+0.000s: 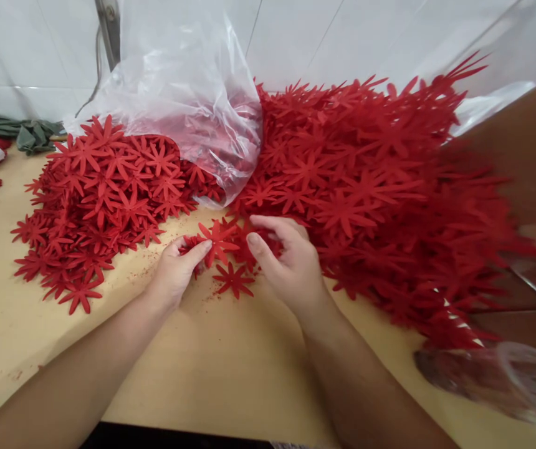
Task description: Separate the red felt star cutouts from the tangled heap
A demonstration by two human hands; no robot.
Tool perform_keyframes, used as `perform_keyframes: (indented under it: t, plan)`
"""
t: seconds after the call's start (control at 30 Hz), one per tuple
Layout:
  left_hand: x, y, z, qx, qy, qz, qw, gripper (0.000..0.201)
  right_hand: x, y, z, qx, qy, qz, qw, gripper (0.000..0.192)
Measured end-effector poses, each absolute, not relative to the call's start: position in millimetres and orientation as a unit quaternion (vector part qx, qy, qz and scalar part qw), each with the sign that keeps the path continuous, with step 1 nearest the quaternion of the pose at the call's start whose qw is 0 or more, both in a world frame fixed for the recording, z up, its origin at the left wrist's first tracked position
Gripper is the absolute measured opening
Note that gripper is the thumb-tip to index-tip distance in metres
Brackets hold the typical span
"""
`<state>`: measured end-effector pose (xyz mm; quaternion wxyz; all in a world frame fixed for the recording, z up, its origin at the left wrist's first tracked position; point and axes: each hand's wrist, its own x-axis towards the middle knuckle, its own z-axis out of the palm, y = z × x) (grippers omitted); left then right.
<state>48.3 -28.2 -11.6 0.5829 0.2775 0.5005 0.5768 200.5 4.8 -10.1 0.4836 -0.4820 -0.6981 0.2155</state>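
Observation:
Between the thumb and fingers of my left hand (pixel 179 268) is a red flower-shaped cutout (pixel 219 242) with long narrow petals; more red petals show inside the curled fingers. A single red flower (pixel 234 279) lies flat on the table just below it. My right hand (pixel 289 259) is a little to the right, thumb and forefinger apart, with nothing visible between them. Its lower fingers are partly hidden. Behind it rises a large heap of red flowers (pixel 343 187). To the left is a smaller pile of the same flowers (pixel 123 181).
A clear plastic bag (pixel 193 81) partly covers the left pile. At the right stand a brown box (pixel 525 143) and a clear plastic cup (pixel 525 380) lying on its side. Dark green cloth (pixel 34 134) lies at the far left of the wooden table (pixel 212 374). A tiled wall is behind.

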Motion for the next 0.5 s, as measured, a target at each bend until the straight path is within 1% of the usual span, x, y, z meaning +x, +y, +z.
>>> perform_keyframes:
  t: [0.1,0.17,0.33,0.43,0.5]
  plan:
    - [52,-29,-13,0.313,0.5,0.56,0.582,0.025,188,-7,-7,-0.425,-0.67,0.422,0.439,0.029]
    - [54,-30,-15,0.347,0.5,0.55,0.572,0.024,182,-10,-8,-0.407,-0.642,0.491,0.426,0.029]
    - [56,-31,-17,0.4,0.495,0.528,0.562,0.023,183,-3,-13,-0.423,-0.601,0.508,0.448,0.033]
    - [54,-33,-14,0.4,0.482,0.543,0.559,0.022,188,-2,-11,-0.445,-0.587,0.489,0.468,0.037]
    - [52,-34,-13,0.383,0.469,0.557,0.568,0.025,189,-3,-9,-0.465,-0.589,0.467,0.467,0.041]
